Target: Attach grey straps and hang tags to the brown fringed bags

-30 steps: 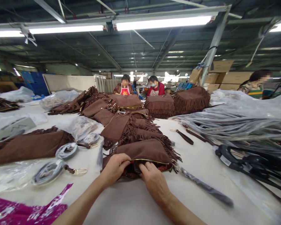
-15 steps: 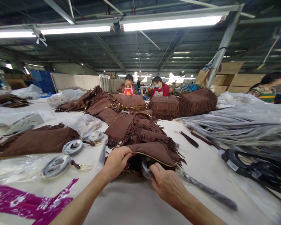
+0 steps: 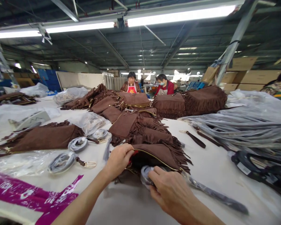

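A brown fringed bag [image 3: 158, 152] lies in front of me, its zipped mouth gaping toward me with some red showing inside. My left hand [image 3: 120, 160] pinches the upper edge of that mouth at its left end. In my right hand [image 3: 170, 184] is a coiled strap [image 3: 145, 175] in clear plastic, at the bag's opening; my fingers hide part of the coil. A plastic-wrapped strap [image 3: 217, 193] extends from the bag's right end across the table. Left of my left hand lie two more wrapped coils, the nearer one a coiled strap with a gold clasp [image 3: 62, 162].
More brown fringed bags [image 3: 201, 100] are heaped at the back. Many plastic-wrapped straps [image 3: 243, 128] spread over the right side, near a black tool-like object [image 3: 255, 167] and a short wrist strap [image 3: 195, 139]. Purple printed tape [image 3: 25, 193] lies front left. Two people sit across the table.
My right hand has drawn slightly toward me, and more of the coiled strap shows outside the bag's mouth. The left hand keeps its hold. The view has shifted a little left.
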A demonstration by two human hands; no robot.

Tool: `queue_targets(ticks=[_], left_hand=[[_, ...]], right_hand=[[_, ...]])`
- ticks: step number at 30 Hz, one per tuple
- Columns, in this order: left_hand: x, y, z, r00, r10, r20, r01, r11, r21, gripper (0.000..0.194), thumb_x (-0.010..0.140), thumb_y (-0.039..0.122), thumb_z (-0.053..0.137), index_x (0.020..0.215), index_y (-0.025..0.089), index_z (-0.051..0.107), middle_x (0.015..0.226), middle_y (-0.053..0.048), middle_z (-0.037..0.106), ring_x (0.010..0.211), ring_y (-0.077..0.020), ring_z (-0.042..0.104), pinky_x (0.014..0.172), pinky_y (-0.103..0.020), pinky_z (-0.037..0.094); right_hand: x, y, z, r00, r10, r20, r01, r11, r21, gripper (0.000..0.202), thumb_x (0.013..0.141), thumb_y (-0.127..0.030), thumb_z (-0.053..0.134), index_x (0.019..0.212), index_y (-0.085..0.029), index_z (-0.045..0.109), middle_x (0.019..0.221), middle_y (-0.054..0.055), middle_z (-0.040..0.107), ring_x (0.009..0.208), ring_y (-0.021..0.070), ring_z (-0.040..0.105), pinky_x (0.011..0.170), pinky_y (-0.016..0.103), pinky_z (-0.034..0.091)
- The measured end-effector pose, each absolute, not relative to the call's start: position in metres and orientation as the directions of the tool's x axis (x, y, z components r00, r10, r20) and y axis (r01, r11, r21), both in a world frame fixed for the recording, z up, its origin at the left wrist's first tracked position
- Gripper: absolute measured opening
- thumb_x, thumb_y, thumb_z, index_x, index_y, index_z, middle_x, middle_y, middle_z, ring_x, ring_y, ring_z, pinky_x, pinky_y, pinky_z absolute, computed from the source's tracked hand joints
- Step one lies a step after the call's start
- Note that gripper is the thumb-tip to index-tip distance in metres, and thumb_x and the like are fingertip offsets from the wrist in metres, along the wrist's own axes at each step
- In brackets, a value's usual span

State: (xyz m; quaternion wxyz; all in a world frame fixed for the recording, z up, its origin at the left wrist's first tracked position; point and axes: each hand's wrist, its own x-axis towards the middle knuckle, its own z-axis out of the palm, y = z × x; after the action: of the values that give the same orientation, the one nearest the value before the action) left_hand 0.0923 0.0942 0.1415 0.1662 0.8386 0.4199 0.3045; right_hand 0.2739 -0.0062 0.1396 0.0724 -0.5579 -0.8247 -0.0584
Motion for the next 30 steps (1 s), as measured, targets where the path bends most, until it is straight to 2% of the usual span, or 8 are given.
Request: queue_targets(ticks=[4,8,12,16,18,21,25,30], left_hand=[[0.093,0.091,0.14,0.468,0.817,0.338,0.546,-0.568,0.616,0.025,0.089,0.021,0.043,0.07,0.019,0.059,0.072,0.0,0.063,0.07,-0.0152,0.056,0.066,-0.025,0.039],[0.097,0.083,0.142,0.513,0.8,0.312,0.494,-0.572,0.655,0.024,0.088,0.025,0.047,0.068,0.019,0.06,0.07,0.0,0.062,0.071,-0.0151,0.056,0.065,-0.024,0.04],[0.08,0.082,0.136,0.491,0.833,0.255,0.516,-0.514,0.685,0.024,0.09,0.025,0.043,0.082,0.019,0.065,0.084,-0.002,0.068,0.081,-0.0166,0.06,0.073,-0.024,0.044],[0.045,0.073,0.122,0.433,0.898,0.083,0.686,-0.388,0.615,0.029,0.091,0.023,0.037,0.089,0.02,0.065,0.093,-0.003,0.07,0.089,-0.0191,0.061,0.081,-0.027,0.045],[0.031,0.064,0.116,0.465,0.885,-0.017,0.71,-0.361,0.604,0.028,0.088,0.019,0.037,0.089,0.02,0.065,0.092,-0.003,0.07,0.088,-0.0194,0.061,0.079,-0.027,0.044],[0.02,0.052,0.111,0.498,0.864,-0.067,0.689,-0.348,0.635,0.031,0.081,0.014,0.039,0.098,0.02,0.064,0.086,-0.001,0.067,0.081,-0.018,0.058,0.072,-0.025,0.043],[0.019,0.047,0.109,0.504,0.857,-0.11,0.604,-0.259,0.754,0.047,0.068,0.01,0.038,0.109,0.018,0.06,0.075,0.002,0.057,0.07,-0.0155,0.051,0.062,-0.023,0.04],[0.021,0.043,0.109,0.554,0.805,-0.211,0.436,-0.065,0.898,0.043,0.061,0.014,0.042,0.099,0.016,0.062,0.069,0.003,0.052,0.062,-0.0135,0.047,0.057,-0.022,0.039]], right_hand=[[0.272,0.007,0.119,-0.339,0.93,0.145,0.941,0.338,0.028,0.01,0.089,-0.016,0.057,0.093,-0.02,0.064,0.091,0.006,0.068,0.065,0.022,0.067,0.048,0.029,0.029],[0.268,0.047,0.096,-0.207,0.96,0.19,0.978,0.205,0.033,0.027,0.091,-0.004,0.044,0.106,-0.015,0.064,0.091,0.014,0.07,0.074,0.0272,0.07,0.057,0.03,0.045],[0.269,0.059,0.079,-0.284,0.941,0.182,0.957,0.291,-0.011,0.039,0.087,-0.003,0.047,0.121,-0.017,0.059,0.108,0.015,0.069,0.084,0.0252,0.07,0.069,0.029,0.051],[0.282,0.039,0.068,-0.361,0.916,0.175,0.925,0.375,-0.054,0.038,0.087,-0.002,0.042,0.115,-0.018,0.063,0.096,0.012,0.07,0.082,0.026,0.07,0.068,0.031,0.051],[0.287,0.025,0.067,-0.39,0.901,0.192,0.895,0.42,-0.153,0.032,0.09,-0.005,0.039,0.105,-0.018,0.065,0.09,0.01,0.07,0.081,0.0248,0.069,0.068,0.031,0.049],[0.281,0.005,0.072,-0.415,0.888,0.197,0.777,0.459,-0.431,0.026,0.094,-0.014,0.037,0.09,-0.02,0.062,0.079,0.004,0.067,0.075,0.0197,0.066,0.067,0.028,0.047],[0.253,-0.01,0.076,-0.412,0.907,0.083,0.511,0.306,-0.803,0.024,0.095,-0.021,0.035,0.088,-0.021,0.058,0.072,-0.001,0.063,0.06,0.0134,0.061,0.056,0.022,0.046],[0.219,-0.014,0.08,-0.404,0.914,-0.026,0.24,0.078,-0.968,0.016,0.09,-0.026,0.041,0.098,-0.021,0.054,0.079,0.001,0.059,0.073,0.0173,0.062,0.05,0.021,0.046]])
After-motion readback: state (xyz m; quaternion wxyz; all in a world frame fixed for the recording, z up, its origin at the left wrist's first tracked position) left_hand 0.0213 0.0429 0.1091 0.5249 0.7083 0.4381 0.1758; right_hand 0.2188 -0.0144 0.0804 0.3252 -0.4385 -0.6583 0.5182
